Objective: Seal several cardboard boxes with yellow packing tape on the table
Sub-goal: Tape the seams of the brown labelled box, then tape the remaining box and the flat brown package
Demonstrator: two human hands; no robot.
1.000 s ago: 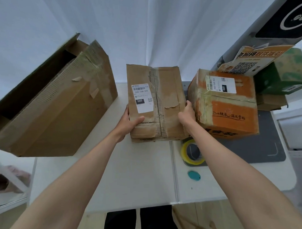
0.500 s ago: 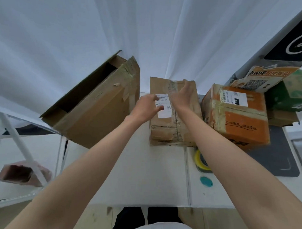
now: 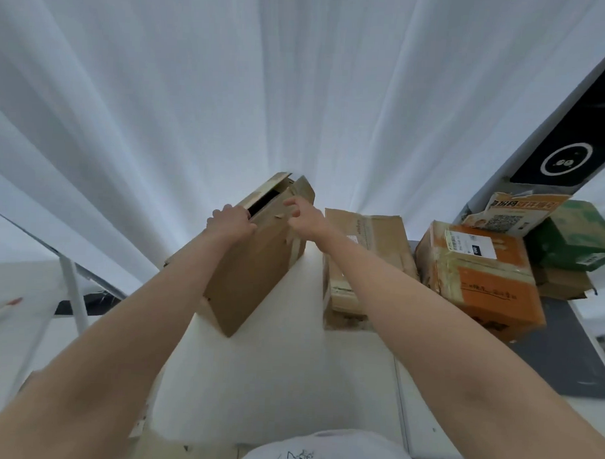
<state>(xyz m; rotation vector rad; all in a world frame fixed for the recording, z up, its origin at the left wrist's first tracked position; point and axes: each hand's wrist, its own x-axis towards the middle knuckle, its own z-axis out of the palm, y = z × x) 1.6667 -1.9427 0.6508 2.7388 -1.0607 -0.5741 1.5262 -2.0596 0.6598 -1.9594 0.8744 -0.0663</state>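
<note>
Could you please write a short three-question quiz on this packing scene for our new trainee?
1. True or false: the left hand grips the top edge of the large box.
2. Which box stands right of the flat middle box? A) a blue box B) the orange box C) a red box
3. Fill in: the right hand is at the upper part of the ____ box.

Key: 1 true; 2 B; 3 large. The gap under the large box's top flap shows it is not sealed. The tape roll is not in view.
</note>
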